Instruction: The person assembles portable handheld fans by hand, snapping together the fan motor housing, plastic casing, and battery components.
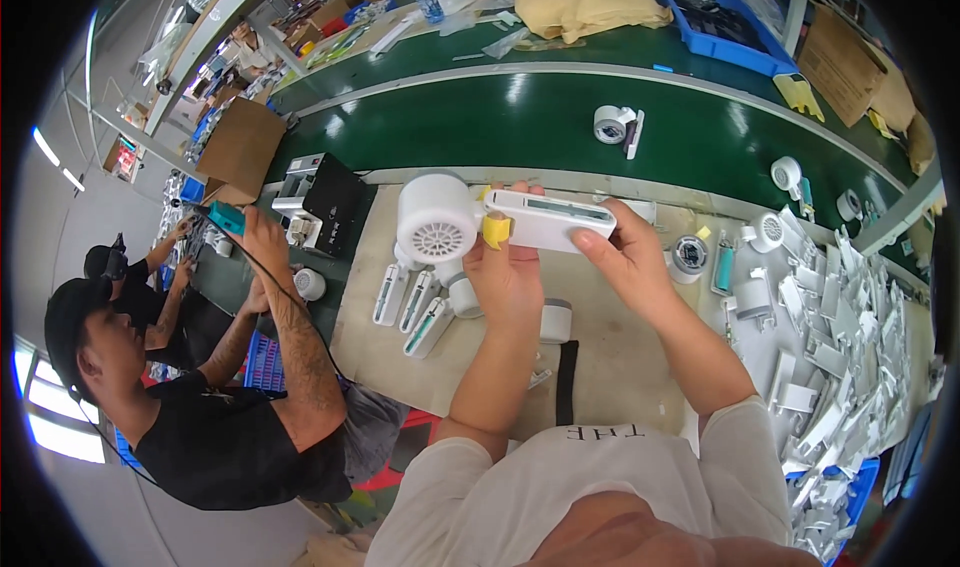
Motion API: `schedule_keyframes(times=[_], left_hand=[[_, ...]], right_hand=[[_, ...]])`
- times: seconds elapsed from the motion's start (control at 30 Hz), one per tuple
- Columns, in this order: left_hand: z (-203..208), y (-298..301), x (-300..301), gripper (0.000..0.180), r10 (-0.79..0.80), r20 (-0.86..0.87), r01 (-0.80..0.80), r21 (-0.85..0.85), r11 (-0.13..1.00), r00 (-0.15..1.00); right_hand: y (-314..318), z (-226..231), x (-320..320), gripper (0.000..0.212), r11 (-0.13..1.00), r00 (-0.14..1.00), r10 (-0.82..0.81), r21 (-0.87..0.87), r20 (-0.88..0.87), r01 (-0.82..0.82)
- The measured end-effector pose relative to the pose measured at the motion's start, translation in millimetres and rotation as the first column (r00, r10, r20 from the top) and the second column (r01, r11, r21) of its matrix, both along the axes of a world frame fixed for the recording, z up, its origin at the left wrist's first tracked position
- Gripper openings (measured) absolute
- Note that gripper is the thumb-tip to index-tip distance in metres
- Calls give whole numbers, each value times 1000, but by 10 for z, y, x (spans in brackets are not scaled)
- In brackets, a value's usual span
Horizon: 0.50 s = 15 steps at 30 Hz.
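Observation:
Both hands hold up a white hair-dryer-shaped device (pixel 437 217) above the work mat. Its round head has a vented grille, and a long slot in its handle shows parts inside. My left hand (pixel 512 272) grips the handle close to the head, with yellow wraps on the fingers. Around the handle's far end my right hand (pixel 632 257) is closed, thumb on its face. Below the head, several similar devices lie with slotted handles (pixel 428 327) toward me. A white round housing (pixel 556 322) and a black strip (pixel 567 382) rest beneath my hands.
White plastic parts (pixel 850 337) are heaped at the right. A green conveyor belt (pixel 450 132) runs across the far side, carrying another device (pixel 614 127). At left, a co-worker (pixel 250 397) holds a teal corded tool (pixel 226 217) beside a black machine (pixel 325 202).

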<state>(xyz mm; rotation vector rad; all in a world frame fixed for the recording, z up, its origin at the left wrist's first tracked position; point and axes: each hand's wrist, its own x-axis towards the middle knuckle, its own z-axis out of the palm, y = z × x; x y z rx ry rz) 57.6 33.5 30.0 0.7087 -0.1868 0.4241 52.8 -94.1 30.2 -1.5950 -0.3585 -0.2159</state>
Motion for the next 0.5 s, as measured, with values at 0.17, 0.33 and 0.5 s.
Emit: schedule_keyframes(times=[0.17, 0.33, 0.5], left_hand=[[-15, 58, -20, 38, -41, 51, 42, -21, 999, 998], [6, 121, 22, 34, -78, 54, 77, 23, 997, 995], [-1, 1033, 627, 17, 175, -50, -52, 846, 531, 983]], right_hand=[[92, 10, 15, 32, 990, 958, -104, -63, 269, 125], [-55, -136, 156, 33, 979, 852, 31, -189, 522, 80], [-200, -394, 550, 25, 845, 946, 268, -515, 180, -142]])
